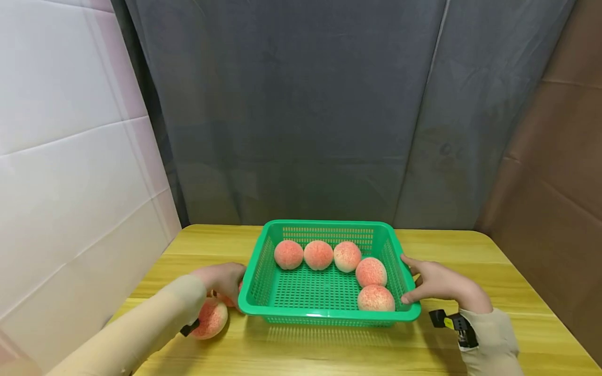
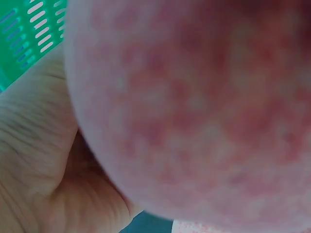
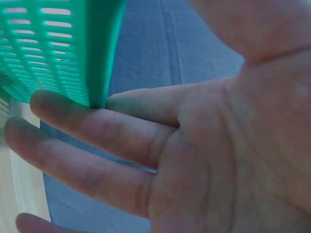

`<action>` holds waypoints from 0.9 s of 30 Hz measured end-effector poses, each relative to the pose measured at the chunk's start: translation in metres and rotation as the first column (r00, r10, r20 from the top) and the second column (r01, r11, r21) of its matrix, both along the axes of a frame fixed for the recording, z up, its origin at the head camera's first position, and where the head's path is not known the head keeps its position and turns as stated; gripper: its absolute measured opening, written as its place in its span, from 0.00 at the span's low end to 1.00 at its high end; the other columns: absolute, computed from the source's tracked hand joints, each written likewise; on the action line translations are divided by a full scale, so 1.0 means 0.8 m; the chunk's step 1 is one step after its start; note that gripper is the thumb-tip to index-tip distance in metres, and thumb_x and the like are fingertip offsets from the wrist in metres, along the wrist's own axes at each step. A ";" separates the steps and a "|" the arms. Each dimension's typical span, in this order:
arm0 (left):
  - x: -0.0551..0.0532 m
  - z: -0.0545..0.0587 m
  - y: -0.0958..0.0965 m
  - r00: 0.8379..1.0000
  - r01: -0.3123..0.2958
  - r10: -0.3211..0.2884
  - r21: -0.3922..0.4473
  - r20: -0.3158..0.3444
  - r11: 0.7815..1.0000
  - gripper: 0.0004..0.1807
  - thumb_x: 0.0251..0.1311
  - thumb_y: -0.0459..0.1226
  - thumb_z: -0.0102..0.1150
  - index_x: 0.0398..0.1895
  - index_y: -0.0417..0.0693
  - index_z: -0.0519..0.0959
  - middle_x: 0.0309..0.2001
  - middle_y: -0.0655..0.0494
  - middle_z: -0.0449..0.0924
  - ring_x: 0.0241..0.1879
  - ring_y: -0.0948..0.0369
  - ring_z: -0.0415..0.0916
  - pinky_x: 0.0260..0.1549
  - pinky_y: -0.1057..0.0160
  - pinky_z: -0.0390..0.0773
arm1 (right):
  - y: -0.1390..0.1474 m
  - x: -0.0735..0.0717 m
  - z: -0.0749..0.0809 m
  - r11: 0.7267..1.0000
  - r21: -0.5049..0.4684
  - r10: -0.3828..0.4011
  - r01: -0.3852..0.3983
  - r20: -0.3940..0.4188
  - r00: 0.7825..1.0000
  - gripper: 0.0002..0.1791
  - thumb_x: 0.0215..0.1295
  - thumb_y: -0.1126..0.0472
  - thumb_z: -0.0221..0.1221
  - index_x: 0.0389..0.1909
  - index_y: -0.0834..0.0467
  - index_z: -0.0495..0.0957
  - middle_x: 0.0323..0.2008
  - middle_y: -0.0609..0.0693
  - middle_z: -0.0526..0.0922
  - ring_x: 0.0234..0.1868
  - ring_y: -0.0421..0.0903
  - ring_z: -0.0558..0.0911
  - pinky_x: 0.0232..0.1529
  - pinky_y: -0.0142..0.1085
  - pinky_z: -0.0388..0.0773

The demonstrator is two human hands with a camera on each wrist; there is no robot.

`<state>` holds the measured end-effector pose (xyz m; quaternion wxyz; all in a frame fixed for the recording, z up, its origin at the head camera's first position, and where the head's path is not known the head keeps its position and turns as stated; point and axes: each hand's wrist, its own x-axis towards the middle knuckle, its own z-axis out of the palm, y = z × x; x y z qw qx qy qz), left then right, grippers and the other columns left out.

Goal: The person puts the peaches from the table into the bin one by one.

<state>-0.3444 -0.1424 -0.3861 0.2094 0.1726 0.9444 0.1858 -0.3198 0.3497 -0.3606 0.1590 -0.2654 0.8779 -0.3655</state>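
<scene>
A green plastic basket [image 1: 329, 313] stands on the wooden table with several pinkish peaches inside, among them a peach [image 1: 289, 255] at the far left corner and a paler one [image 1: 376, 298] at the near right. My right hand [image 1: 439, 284] holds the basket's right rim, thumb near the front corner and fingers extended along its mesh wall [image 3: 46, 58]. Beside the left wall, my left hand [image 1: 226, 278] grips a peach [image 1: 227, 301] mostly hidden beneath it. Under the left wrist lies another peach [image 1: 211, 318]. A blurred peach [image 2: 194, 116] fills most of the left wrist view.
The yellow wooden table [image 1: 301, 355] extends around the basket. Behind it hangs a dark grey curtain [image 1: 291, 115]. A white panel [image 1: 70, 130] borders the left side and a brown one [image 1: 555, 172] the right.
</scene>
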 end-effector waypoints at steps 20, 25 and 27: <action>-0.014 0.017 -0.003 0.998 0.054 -0.054 0.006 0.020 0.999 0.19 0.37 0.37 0.80 0.30 0.54 0.76 0.22 0.60 0.75 0.18 0.61 0.69 0.16 0.57 0.73 | -0.003 -0.007 0.005 1.000 0.001 0.004 -0.004 -0.024 1.000 0.59 0.52 0.55 0.72 0.70 0.77 0.43 0.52 0.69 0.75 0.41 0.54 0.83 0.39 0.40 0.78; -0.021 0.019 -0.009 0.996 0.081 -0.080 0.016 -0.035 0.997 0.29 0.35 0.40 0.79 0.44 0.57 0.75 0.39 0.59 0.76 0.31 0.58 0.73 0.20 0.55 0.77 | -0.001 -0.005 0.001 1.000 -0.012 0.015 -0.015 0.005 1.000 0.58 0.53 0.56 0.72 0.69 0.78 0.43 0.51 0.68 0.76 0.40 0.53 0.83 0.38 0.39 0.79; -0.027 0.022 -0.012 0.993 0.099 -0.098 0.004 -0.072 0.995 0.29 0.36 0.40 0.77 0.46 0.56 0.75 0.40 0.59 0.76 0.33 0.57 0.73 0.20 0.56 0.76 | 0.001 -0.004 0.000 1.000 -0.019 0.021 -0.021 0.010 1.000 0.58 0.53 0.57 0.72 0.69 0.79 0.42 0.50 0.67 0.77 0.39 0.53 0.83 0.37 0.38 0.79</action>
